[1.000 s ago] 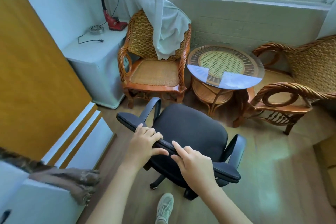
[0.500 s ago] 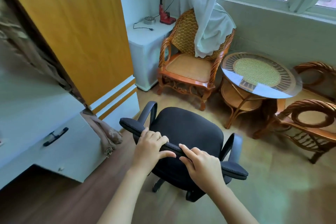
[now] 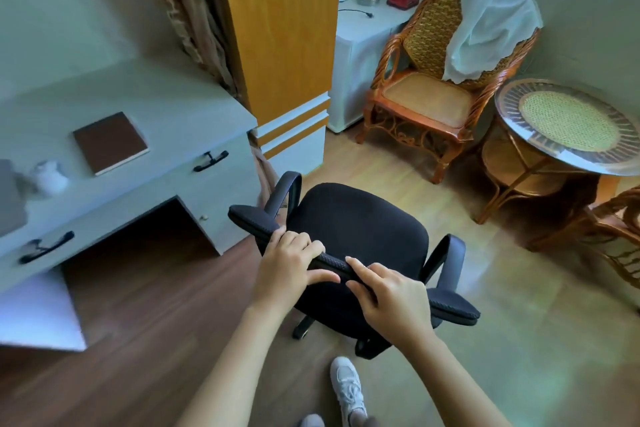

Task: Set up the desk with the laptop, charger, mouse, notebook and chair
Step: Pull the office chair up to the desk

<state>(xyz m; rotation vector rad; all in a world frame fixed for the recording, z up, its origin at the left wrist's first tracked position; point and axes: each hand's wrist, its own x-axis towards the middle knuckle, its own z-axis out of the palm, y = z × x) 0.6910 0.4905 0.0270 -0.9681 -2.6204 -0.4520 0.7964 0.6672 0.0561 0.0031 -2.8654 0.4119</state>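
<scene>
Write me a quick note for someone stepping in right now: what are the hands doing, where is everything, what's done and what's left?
Left hand and right hand both grip the top of the chair back.
Chair stands on the floor right of the desk, not yet in the kneehole.
Notebook lies on the desk, beside a blurred white object.
Laptop, charger and mouse can't be made out here.
Left: roll the chair in under the desk, check the rest.

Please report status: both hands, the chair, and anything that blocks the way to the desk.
Left hand and right hand both grip the chair backrest top. Chair outside the desk opening. No obstacle visible between them.
</scene>
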